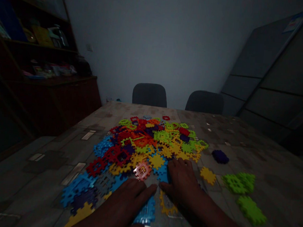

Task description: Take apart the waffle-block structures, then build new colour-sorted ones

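Note:
A heap of flat, toothed plastic puzzle tiles [149, 144] in red, blue, yellow, green, orange and purple covers the middle of the table [243, 140]. My left hand [126, 205] lies flat, fingers stretched out, on blue tiles at the heap's near edge. A pale pink tile [142, 170] sits just beyond its fingertips. My right hand [181, 179] rests palm down, fingers spread, on blue and yellow tiles beside it. Neither hand holds anything.
Loose green tiles [240, 182] and another green one [251, 210] lie at the right, with a purple tile [220, 156] and a yellow tile [208, 175] nearer the heap. Two dark chairs [149, 94] stand at the far edge. A dark shelf unit [40, 67] is at left.

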Available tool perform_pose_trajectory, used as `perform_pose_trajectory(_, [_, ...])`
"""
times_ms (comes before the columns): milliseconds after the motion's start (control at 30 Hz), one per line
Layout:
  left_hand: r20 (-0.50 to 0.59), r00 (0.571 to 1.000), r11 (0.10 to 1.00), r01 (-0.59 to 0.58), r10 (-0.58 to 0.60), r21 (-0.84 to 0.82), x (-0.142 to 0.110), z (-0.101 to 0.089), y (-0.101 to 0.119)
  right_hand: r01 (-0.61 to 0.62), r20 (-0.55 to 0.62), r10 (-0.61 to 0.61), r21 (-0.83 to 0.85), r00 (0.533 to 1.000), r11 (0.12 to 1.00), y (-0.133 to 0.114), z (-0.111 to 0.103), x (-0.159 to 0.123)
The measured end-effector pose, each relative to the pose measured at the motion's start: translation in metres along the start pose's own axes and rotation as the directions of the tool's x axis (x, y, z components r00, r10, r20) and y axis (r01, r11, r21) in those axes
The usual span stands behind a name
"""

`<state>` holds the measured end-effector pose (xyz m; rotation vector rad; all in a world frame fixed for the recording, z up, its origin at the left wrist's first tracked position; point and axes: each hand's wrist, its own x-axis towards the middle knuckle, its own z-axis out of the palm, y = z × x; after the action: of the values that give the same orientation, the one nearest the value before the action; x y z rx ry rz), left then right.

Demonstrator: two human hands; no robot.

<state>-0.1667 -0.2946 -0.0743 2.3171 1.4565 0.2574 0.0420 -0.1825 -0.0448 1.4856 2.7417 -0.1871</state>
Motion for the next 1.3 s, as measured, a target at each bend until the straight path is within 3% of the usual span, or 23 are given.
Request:
perform_pose_trajectory(200, [0.025, 0.999, 1.000, 0.022, -0.022, -0.005, 0.001, -0.006, 0.004, 0.016, 0.013, -0.016, -0.018, 1.000, 1.000, -0.004, -0.004, 0.002])
perform_pose_trajectory(533, [0.022, 1.000, 1.000, -0.009, 0.009, -0.002, 0.000, 0.002, -0.005, 0.095, 0.033, -0.095, -0.005, 0.995, 0.995, 0.005, -0.007, 0.001])
perform_pose_trajectory(800, [-0.003, 1.000, 1.000, 0.000, 0.000, -0.008, -0.001, 0.003, -0.004, 0.088, 0.009, -0.088, 0.014, 0.996, 0.996, 0.003, -0.002, 0.002])
perform_pose_trajectory(967, [0.021, 1.000, 1.000, 0.014, -0.014, -0.007, 0.000, -0.001, -0.003, 0.147, -0.020, -0.145, 0.079, 0.989, 0.986, 0.021, -0.009, -0.004])
perform_pose_trajectory(1133, [0.007, 1.000, 0.999, 0.030, -0.030, -0.033, -0.001, -0.012, 0.009, 0.111, -0.013, -0.110, 0.077, 0.994, 0.991, 0.045, -0.023, -0.012])
perform_pose_trajectory(1300, [-0.033, 0.999, 0.999, 0.032, -0.033, -0.031, -0.004, -0.013, 0.011, 0.131, 0.035, -0.135, 0.112, 0.990, 0.985, 0.039, -0.013, -0.013])
